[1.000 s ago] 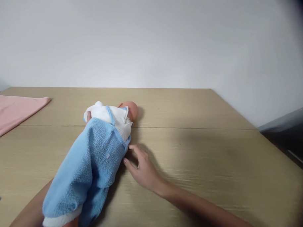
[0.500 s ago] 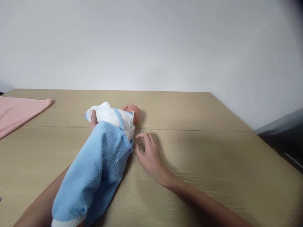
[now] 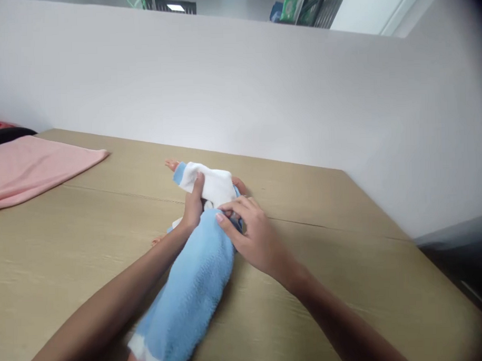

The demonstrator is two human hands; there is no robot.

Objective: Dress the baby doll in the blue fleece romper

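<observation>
A baby doll (image 3: 172,163) lies on its side across the table, its head partly hidden behind its own clothes. It wears a white top (image 3: 217,185) with blue cuffs and fluffy light-blue trousers (image 3: 199,276) with white hems. My left hand (image 3: 193,207) is closed around the doll's front, its thumb over the white top; the other fingers are hidden. At the doll's waist, my right hand (image 3: 258,235) has its thumb and fingers closed on the upper edge of the trousers. The doll's feet point toward me.
The doll lies on a wooden table (image 3: 339,282) with a seam running across it. A pink cloth (image 3: 38,166) is spread at the left, near a black and red object (image 3: 6,131). A pale wall (image 3: 238,91) rises behind the table. A dark area lies beyond the right edge.
My right hand has moved from beside the doll onto the trousers' waist. The doll has turned, so its arms and cuffs show more. The camera view has shifted upward and left.
</observation>
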